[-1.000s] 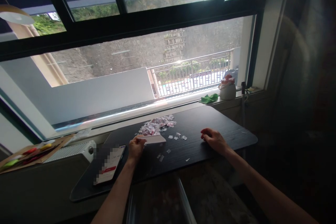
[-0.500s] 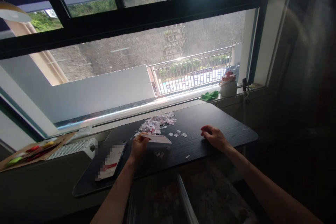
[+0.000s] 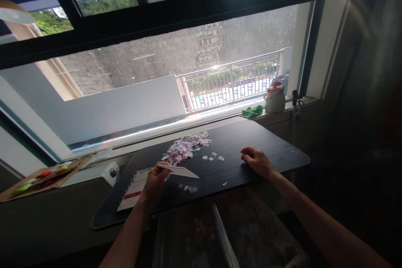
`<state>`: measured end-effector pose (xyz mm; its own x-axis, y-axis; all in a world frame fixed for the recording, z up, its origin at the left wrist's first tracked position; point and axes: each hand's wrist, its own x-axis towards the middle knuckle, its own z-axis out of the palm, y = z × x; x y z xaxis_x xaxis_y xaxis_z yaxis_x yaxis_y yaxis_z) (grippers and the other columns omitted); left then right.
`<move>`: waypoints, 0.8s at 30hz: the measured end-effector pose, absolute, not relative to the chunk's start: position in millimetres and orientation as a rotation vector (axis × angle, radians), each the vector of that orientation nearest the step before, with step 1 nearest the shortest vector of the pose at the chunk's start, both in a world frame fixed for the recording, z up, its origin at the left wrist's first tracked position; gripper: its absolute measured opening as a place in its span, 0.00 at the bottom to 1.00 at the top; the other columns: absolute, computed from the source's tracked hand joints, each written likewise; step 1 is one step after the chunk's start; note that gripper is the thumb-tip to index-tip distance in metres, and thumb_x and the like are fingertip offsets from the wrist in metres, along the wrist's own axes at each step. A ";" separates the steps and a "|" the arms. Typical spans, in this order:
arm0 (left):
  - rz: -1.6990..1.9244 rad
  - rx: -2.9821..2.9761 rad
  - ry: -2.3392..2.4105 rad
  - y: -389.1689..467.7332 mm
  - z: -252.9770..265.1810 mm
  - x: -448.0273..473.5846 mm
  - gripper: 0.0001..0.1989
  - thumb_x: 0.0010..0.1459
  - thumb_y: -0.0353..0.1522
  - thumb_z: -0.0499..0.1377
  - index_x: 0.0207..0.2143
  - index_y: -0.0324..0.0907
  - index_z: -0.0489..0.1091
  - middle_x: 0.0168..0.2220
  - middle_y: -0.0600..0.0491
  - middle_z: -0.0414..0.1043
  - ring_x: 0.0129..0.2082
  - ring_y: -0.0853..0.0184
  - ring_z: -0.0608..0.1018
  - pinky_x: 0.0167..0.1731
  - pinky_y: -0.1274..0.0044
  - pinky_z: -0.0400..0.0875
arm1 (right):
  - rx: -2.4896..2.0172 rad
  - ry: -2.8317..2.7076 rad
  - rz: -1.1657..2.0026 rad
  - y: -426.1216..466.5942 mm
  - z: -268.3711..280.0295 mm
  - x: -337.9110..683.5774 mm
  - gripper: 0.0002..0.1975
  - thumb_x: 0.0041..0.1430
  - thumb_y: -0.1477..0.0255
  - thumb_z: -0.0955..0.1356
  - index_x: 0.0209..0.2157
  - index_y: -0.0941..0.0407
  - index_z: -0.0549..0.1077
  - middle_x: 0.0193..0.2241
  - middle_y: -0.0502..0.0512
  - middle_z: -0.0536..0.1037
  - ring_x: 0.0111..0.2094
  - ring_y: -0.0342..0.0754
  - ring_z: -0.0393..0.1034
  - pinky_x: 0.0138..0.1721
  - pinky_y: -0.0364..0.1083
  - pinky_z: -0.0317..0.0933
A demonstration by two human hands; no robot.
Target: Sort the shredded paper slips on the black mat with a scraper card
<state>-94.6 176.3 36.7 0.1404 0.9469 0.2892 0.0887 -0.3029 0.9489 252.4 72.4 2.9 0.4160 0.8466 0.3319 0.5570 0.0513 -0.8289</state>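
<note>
My left hand (image 3: 157, 180) pinches a white strip of paper (image 3: 182, 171) between thumb and fingers, above the near-left part of the black table (image 3: 241, 134). Behind it lies a heap of small cut paper pieces (image 3: 185, 147). A few loose squares (image 3: 189, 189) lie under and in front of the strip, and others (image 3: 214, 157) between my hands. On the right, my right hand (image 3: 257, 162) rests on the table with its fingers loosely bent and the thumb apart. I see nothing in it. My left wrist partly covers a tablet or phone (image 3: 133, 190) with a lit screen.
A window fills the far side. On its sill (image 3: 204, 125) stand a white jug-like container (image 3: 275, 101) and a green cloth (image 3: 252, 112). A radiator (image 3: 91, 174) and cardboard (image 3: 78, 165) with coloured items are at the left. A clear bin (image 3: 220, 234) sits below the table's near edge.
My left hand has moved left and toward me with the paper strip, now over the edge of the screen device. The squares below the strip show more plainly. My right hand has hardly moved.
</note>
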 end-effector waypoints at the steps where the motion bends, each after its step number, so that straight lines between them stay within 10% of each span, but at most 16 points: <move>1: 1.259 1.568 1.025 177.0 37.8 -88.2 0.09 0.35 0.34 0.61 0.22 0.39 0.70 0.22 0.56 0.70 0.24 0.70 0.69 0.28 0.79 0.64 | -1.628 -1.263 0.339 72.1 3.4 252.1 0.09 0.50 0.72 0.62 0.33 0.54 0.72 0.27 0.50 0.79 0.29 0.45 0.72 0.36 0.44 0.63; 24: 1.319 1.577 1.070 106.5 24.6 -102.4 0.08 0.39 0.35 0.60 0.18 0.40 0.66 0.23 0.55 0.66 0.25 0.70 0.67 0.26 0.79 0.63 | -1.664 -1.263 0.318 68.8 5.3 252.1 0.09 0.50 0.71 0.62 0.33 0.54 0.73 0.26 0.50 0.79 0.29 0.46 0.73 0.34 0.44 0.63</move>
